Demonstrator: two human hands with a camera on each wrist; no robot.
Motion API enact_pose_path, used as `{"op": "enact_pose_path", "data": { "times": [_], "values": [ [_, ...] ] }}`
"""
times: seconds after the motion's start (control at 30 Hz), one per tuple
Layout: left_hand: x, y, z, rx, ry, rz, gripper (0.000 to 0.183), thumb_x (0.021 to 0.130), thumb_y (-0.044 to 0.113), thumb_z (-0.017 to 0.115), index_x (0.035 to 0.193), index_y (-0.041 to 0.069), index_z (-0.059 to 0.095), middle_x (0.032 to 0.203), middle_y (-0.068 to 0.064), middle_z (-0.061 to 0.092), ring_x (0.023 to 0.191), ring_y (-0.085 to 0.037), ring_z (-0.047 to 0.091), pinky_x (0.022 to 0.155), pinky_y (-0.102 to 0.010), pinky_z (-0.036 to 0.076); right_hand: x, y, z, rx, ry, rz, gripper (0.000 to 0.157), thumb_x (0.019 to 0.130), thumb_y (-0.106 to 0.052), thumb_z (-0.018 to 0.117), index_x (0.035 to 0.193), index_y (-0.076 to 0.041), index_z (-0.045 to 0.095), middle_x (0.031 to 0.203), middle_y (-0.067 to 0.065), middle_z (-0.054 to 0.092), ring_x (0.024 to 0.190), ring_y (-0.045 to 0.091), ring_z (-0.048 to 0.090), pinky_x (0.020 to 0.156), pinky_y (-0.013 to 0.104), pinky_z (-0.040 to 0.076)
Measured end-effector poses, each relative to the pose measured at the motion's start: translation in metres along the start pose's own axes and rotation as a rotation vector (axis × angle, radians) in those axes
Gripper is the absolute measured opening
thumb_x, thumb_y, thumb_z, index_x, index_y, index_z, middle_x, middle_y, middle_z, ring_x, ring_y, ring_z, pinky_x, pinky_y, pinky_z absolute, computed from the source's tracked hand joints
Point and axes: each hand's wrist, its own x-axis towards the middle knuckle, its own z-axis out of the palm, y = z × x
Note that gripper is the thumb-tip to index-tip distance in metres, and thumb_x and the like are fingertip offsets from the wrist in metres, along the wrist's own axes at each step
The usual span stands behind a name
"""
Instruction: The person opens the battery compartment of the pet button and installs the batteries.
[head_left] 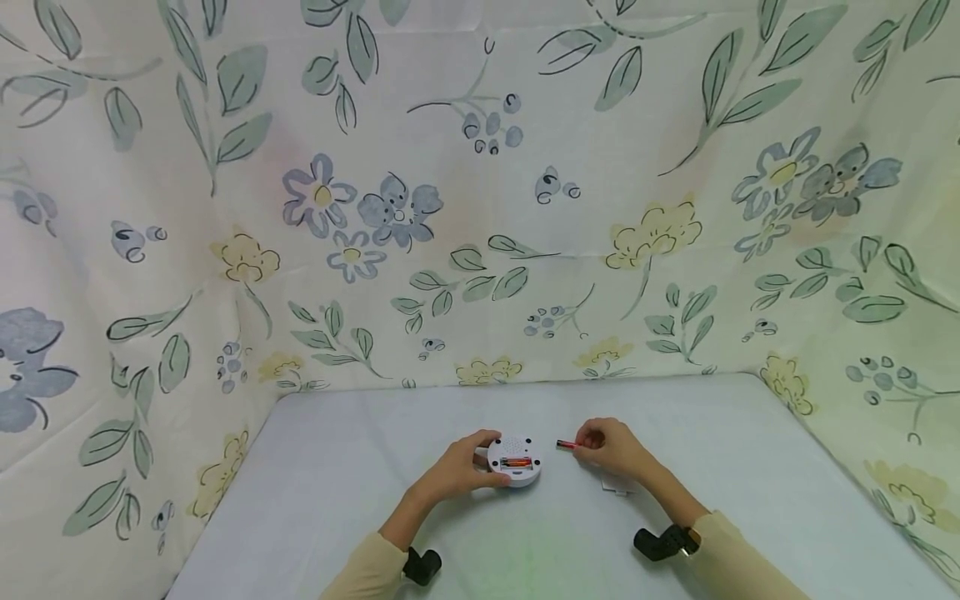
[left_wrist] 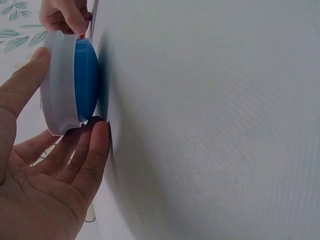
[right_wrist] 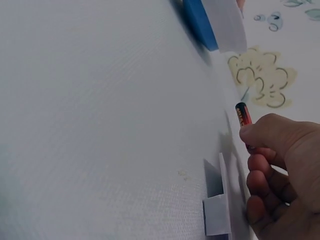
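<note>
Nearest me, at the bottom edge: pale yellow sleeves, left (head_left: 367, 571) and right (head_left: 742, 562), each with a black wrist camera, left (head_left: 422, 567) and right (head_left: 663, 543).

Left hand (head_left: 457, 468) next, grasping a round device (head_left: 523, 477) by its side, thumb at the near rim, fingers round the far one. My reading: an edge grip, so the upturned face is uncovered and steady.

Right hand (head_left: 613, 448) grasping too: thumb and fingertips pinch a small battery (right_wrist: 243, 114) near one end. Its dark end sticks out toward the device; I take it the pinch is kept back so that end is free. A thin white piece (right_wrist: 217, 216) with a folded tab is on the desk (head_left: 337, 467) beside this hand, set aside within reach, I judge.

The device is left of the battery, just above or on the desk; I can't tell if it touches. White body, blue side (left_wrist: 86, 80) toward the desk. Up top: small dark feet (head_left: 528, 441), a dotted grille (head_left: 513, 447) and an uncovered bay (head_left: 516, 469) showing red-orange battery casing (head_left: 515, 461); count unclear to me.

Beyond the desk's far edge: hanging cloth (head_left: 480, 200), floral, green leaves, blue and yellow blooms.
</note>
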Motion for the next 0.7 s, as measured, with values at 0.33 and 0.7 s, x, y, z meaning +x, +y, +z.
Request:
{"op": "enact_pose_path", "data": {
  "times": [0.33, 0.7],
  "values": [
    [0.000, 0.000, 0.000, 0.002, -0.005, -0.004, 0.074, 0.087, 0.027, 0.084, 0.147, 0.002, 0.048, 0.137, -0.017, 0.055, 0.113, -0.031, 0.063, 0.088, -0.042, 0.054, -0.005, 0.007, -0.006, 0.124, 0.012, -0.006, 0.010, 0.093, -0.009, 0.076, 0.095, -0.002, 0.069, 0.083, 0.001, 0.061, 0.077, 0.018, 0.058, 0.069, 0.026, 0.051],
    [0.001, 0.000, 0.001, 0.002, 0.001, -0.009, 0.074, 0.087, 0.029, 0.085, 0.147, 0.003, 0.049, 0.136, -0.015, 0.056, 0.110, -0.027, 0.064, 0.085, -0.039, 0.055, -0.008, -0.006, -0.007, 0.206, 0.064, -0.048, 0.006, 0.096, 0.001, 0.069, 0.101, 0.001, 0.065, 0.087, 0.009, 0.064, 0.074, 0.020, 0.059, 0.067, 0.025, 0.051]
  ]
}}
